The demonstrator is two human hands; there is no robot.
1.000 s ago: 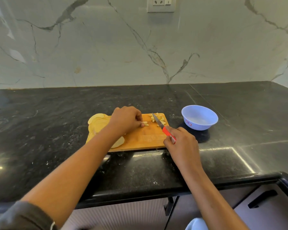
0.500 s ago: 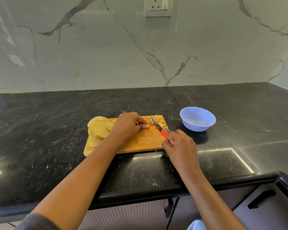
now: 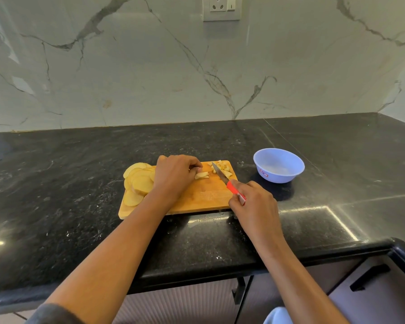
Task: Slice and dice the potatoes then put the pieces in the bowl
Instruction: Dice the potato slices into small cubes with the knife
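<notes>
A wooden cutting board lies on the black counter. Several round potato slices are piled on its left end. My left hand holds a few potato strips down with curled fingertips at the board's middle. My right hand grips the red handle of a knife, whose blade points away to the upper left, just right of the strips. Diced potato pieces sit by the blade at the board's far right corner. A pale blue bowl stands empty to the right of the board.
The marble wall with a power socket rises behind the counter. The counter's front edge runs below my arms, with cabinet doors and a black handle underneath at the right.
The camera has tilted up a little, shifting the whole scene lower in view. The knife blade sits slightly further right of the strips; my left hand stays on them.
</notes>
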